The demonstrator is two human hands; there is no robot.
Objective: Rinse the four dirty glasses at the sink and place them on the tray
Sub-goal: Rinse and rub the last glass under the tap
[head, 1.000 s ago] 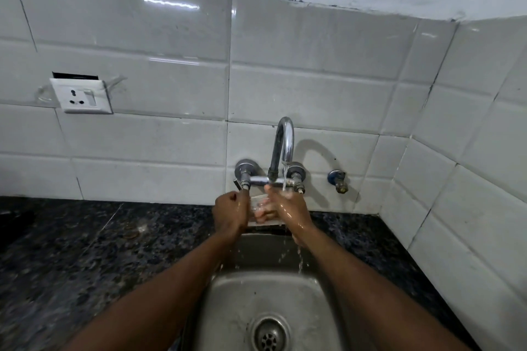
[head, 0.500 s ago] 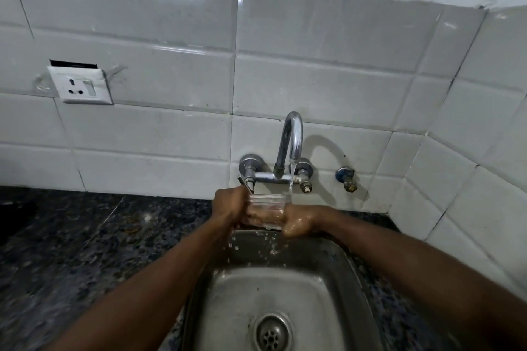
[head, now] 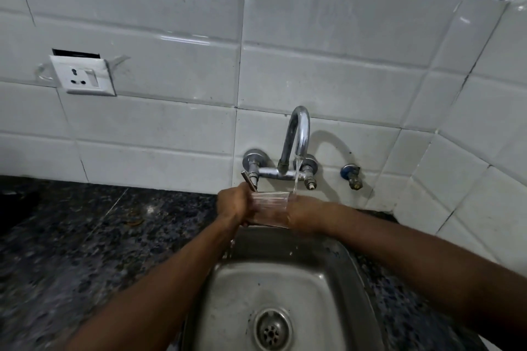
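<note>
A clear drinking glass (head: 269, 209) stands upright over the back of the steel sink (head: 288, 293), held between both hands. My left hand (head: 232, 204) grips its left side. My right hand (head: 306, 212) wraps its right side. Water runs from the chrome tap (head: 298, 137) and lands at the glass's right rim, on my right hand. The other glasses and the tray are out of view.
A dark speckled stone counter (head: 85, 242) lies on both sides of the sink. White wall tiles rise behind and at the right. A wall socket (head: 82, 75) sits at the left. A small blue-capped valve (head: 352, 177) juts out right of the tap.
My right hand has turned from covering the top of the glass to holding its right side. The glass now stands upright under the stream. The view has shifted down and closer.
</note>
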